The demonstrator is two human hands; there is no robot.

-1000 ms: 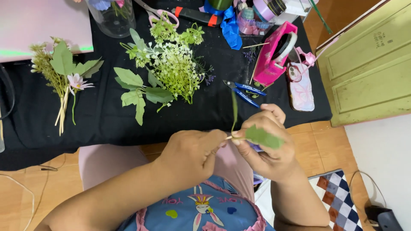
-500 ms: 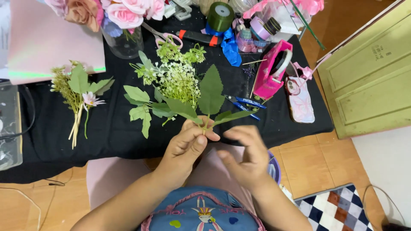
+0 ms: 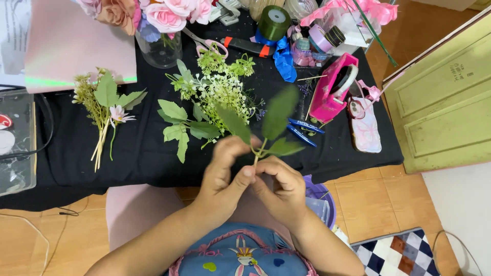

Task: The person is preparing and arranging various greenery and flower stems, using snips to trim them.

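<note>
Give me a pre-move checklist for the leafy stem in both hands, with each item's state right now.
1. Leafy stem pinched by both hands: ok; left hand and right hand meet at its base.
2. Leaves above the fingers, not crushed: ok.
3. Stem lifted above the black cloth: ok.
4. Blue-handled cutter near the right hand: ok.
5. Pink tape dispenser upright on the cloth: ok.
6. Stem's lower end wrapped: cannot tell, fingers hide it.

Bright, even light, soft shadows; the raised leaves are motion-blurred.
</note>
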